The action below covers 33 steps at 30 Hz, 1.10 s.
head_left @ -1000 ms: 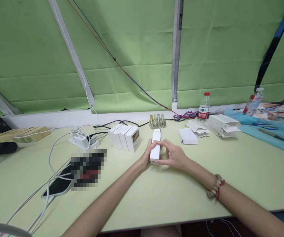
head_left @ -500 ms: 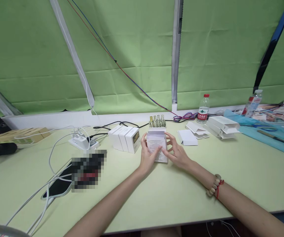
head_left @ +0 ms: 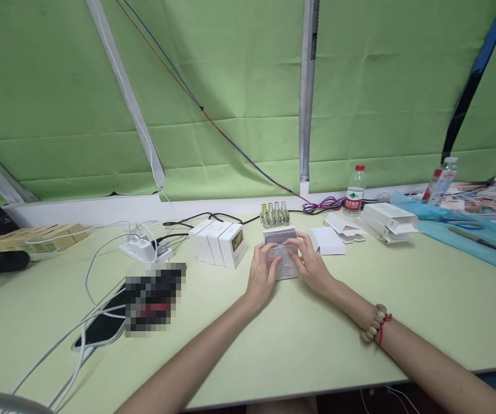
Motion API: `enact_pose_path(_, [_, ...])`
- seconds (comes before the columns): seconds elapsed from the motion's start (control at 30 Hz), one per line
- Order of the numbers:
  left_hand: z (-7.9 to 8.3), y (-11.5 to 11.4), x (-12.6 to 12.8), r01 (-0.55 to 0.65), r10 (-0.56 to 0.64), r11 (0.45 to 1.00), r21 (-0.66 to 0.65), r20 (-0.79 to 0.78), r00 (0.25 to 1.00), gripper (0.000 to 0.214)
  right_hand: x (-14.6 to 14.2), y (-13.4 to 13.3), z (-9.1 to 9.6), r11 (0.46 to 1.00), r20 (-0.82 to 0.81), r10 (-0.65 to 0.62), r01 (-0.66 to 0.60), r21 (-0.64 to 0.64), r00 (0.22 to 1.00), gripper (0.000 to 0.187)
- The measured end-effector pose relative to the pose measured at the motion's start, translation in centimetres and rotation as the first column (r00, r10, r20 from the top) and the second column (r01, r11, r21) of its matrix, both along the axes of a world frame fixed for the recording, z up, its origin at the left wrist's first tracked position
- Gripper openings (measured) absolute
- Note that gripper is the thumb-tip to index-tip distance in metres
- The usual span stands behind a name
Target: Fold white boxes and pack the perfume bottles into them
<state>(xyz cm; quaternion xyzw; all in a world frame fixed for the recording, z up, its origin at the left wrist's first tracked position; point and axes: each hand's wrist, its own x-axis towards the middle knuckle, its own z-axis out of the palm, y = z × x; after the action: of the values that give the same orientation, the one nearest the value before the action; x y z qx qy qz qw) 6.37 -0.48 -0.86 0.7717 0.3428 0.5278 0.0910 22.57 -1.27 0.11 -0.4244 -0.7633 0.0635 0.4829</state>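
Note:
A small white cardboard box point(head_left: 286, 268) with printed text on its face is held between both hands over the table. My left hand point(head_left: 262, 270) grips its left side, with fingers curled over the face near the top and the thumb on the print. My right hand point(head_left: 311, 261) grips the right side in the same way, fingers at the upper part. A flap shows at the box's far end; its inside is hidden. Just beyond stand several small glass bottles point(head_left: 275, 215), one with a gold cap. Left of my hands, several closed white boxes point(head_left: 217, 244) stand in a row.
Flat and partly folded white cartons point(head_left: 328, 240) lie to the right, near a red-capped water bottle point(head_left: 354, 192). A white power strip point(head_left: 142, 248) with cables and a dark phone-like device point(head_left: 101, 322) are on the left. Blue plastic sheeting point(head_left: 468, 230) covers the far right.
The box has tilted and shifted slightly to the right. The fingers of both hands have moved from its sides onto its upper face.

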Motion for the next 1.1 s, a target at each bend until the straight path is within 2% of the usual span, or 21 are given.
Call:
enact_pose_path(0.13, [-0.4, 0.2, 0.0, -0.033, 0.032, 0.999, 0.029, 0.034, 0.999, 0.02, 0.0, 0.1, -0.2, 1.0, -0.038, 0.02, -0.02, 0.006, 0.999, 0.021])
enact_pose_path(0.37, [-0.3, -0.3, 0.1, -0.059, 0.06, 0.998, -0.03, 0.03, 0.998, 0.018, 0.1, -0.2, -0.2, 0.999, -0.054, 0.031, -0.03, 0.009, 0.998, 0.019])
enact_pose_path(0.57, [-0.1, -0.1, -0.2, -0.092, 0.091, 0.996, 0.021, 0.031, 0.995, 0.011, 0.0, -0.3, 0.3, 0.998, -0.092, 0.046, -0.042, 0.052, 0.995, 0.019])
enact_pose_path(0.73, [-0.2, 0.2, -0.5, -0.062, 0.074, 0.986, 0.155, -0.07, 0.995, 0.016, 0.0, -0.9, 1.2, 0.999, -0.105, -0.029, 0.033, 0.03, 0.994, 0.03])
enact_pose_path(0.83, [-0.2, -0.2, -0.3, -0.025, 0.031, 0.991, 0.131, -0.041, 0.999, 0.019, 0.0, -1.0, 1.3, 0.998, -0.105, -0.057, 0.06, 0.023, 0.993, 0.037])
enact_pose_path(0.9, [0.1, -0.6, 0.1, -0.01, 0.01, 1.0, 0.002, 0.071, 0.997, 0.02, 0.0, -0.7, 1.0, 0.999, -0.115, -0.037, 0.04, 0.026, 0.993, 0.044])
enact_pose_path(0.97, [0.5, -0.8, 0.4, 0.046, 0.008, 0.983, -0.176, 0.294, 0.956, 0.022, 0.1, -0.3, 0.6, 0.999, -0.143, 0.007, 0.0, 0.047, 0.99, 0.052])
enact_pose_path(1.03, [1.0, -0.6, 0.3, 0.18, 0.02, 0.936, -0.303, 0.556, 0.831, 0.023, 0.3, 0.1, 0.3, 0.998, -0.182, 0.032, -0.022, 0.061, 0.983, 0.056])
enact_pose_path(1.1, [1.6, 0.0, -0.2, 0.356, 0.049, 0.86, -0.365, 0.754, 0.656, 0.025, 0.7, 0.5, 0.2, 0.999, -0.212, 0.016, -0.007, 0.046, 0.977, 0.053])
